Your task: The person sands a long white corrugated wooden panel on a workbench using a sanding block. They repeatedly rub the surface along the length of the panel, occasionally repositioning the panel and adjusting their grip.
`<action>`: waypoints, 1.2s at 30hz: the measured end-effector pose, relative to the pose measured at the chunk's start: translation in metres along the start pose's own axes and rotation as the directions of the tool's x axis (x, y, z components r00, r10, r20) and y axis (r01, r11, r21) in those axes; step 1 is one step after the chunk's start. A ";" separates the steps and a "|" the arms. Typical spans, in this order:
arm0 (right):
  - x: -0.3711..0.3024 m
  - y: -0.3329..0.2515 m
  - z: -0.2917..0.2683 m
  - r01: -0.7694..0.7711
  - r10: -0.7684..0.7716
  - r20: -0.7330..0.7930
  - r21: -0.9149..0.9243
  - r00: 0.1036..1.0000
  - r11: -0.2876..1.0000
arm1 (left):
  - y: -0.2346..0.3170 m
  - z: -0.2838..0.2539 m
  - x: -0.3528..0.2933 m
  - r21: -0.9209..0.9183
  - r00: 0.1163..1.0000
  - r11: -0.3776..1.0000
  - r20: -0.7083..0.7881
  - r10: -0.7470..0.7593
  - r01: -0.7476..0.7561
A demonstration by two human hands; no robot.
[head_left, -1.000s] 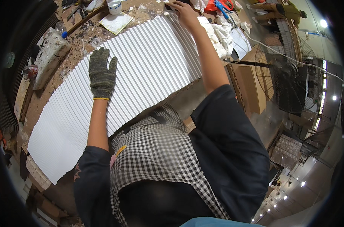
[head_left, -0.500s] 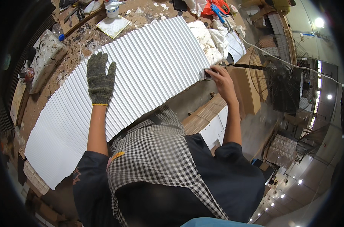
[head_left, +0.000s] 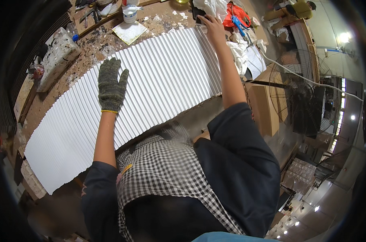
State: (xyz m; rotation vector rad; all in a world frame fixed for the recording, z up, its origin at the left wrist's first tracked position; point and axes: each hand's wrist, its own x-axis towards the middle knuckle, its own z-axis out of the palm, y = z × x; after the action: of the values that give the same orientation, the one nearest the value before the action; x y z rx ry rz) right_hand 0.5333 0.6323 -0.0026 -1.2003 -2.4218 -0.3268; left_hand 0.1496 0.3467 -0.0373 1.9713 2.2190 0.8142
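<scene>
A white pleated sheet lies slantwise over the worktable, its ridges standing in close rows that flatten toward the lower left. My left hand, in a dark knitted glove with a yellow cuff, rests flat on the ridges with its fingers stretched out. Bare, my right hand is at the sheet's far right corner, its fingers bent beside a black flat object. What lies under those fingers is hidden. Its forearm crosses over the sheet's right end.
The stained worktable carries a white cup and a paper square. Behind my right hand lie a red bag and a blue-handled tool. A large fan stands to the right. A person is farther off.
My right hand has moved from the sheet's near right corner to its far right corner. My left hand stays flat on the ridges. The whole view has shifted slightly.
</scene>
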 end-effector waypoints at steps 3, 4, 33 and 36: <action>-0.034 -0.003 -0.021 0.024 -0.024 -0.006 0.016 1.000 1.000 | 0.007 -0.005 0.000 -0.011 1.000 1.000 -0.023 0.014 -0.014; -0.039 -0.005 -0.022 0.014 -0.014 0.004 0.008 1.000 1.000 | 0.008 -0.005 0.000 -0.017 1.000 1.000 -0.012 0.007 -0.008; -0.019 -0.060 0.001 0.005 -0.009 0.081 0.050 0.997 0.999 | 0.003 -0.004 0.003 -0.008 0.999 0.999 -0.012 0.041 -0.041; 0.006 -0.055 0.021 0.038 -0.041 0.026 0.108 0.999 0.993 | 0.001 -0.001 0.002 -0.015 1.000 1.000 0.010 0.026 -0.026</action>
State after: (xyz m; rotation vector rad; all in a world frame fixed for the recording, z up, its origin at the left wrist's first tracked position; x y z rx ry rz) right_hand 0.4809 0.6118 -0.0202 -1.1181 -2.4562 -0.1895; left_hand 0.1495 0.3487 -0.0355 1.9970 2.1796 0.8192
